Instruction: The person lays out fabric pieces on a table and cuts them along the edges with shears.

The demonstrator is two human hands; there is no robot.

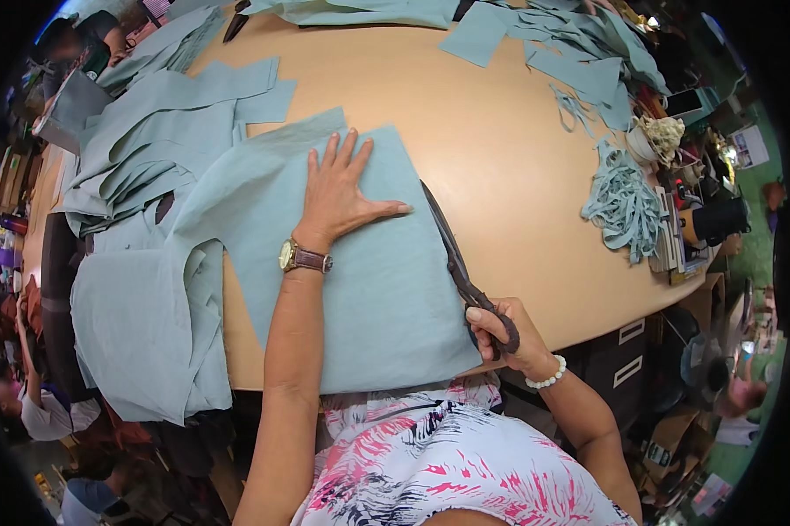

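Observation:
A piece of pale blue-green fabric (369,298) lies over the near part of the table, its near end at the edge by my body. On it my left hand (338,193) rests palm down, fingers spread and thumb pointing right. Long dark scissors (452,250) are in my right hand (513,333), whose fingers wrap round the handles. Their blades run along the fabric's right edge, tips pointing away from me. Whether fabric lies between the blades I cannot tell.
Stacked blue-green fabric (149,131) covers the table's left side. More cloth pieces (579,70) lie far right, with a heap of thin fabric strips (623,202) nearer. A dark mug (715,221) stands at the right edge. Another pair of scissors (235,22) lies far left. Other people are around.

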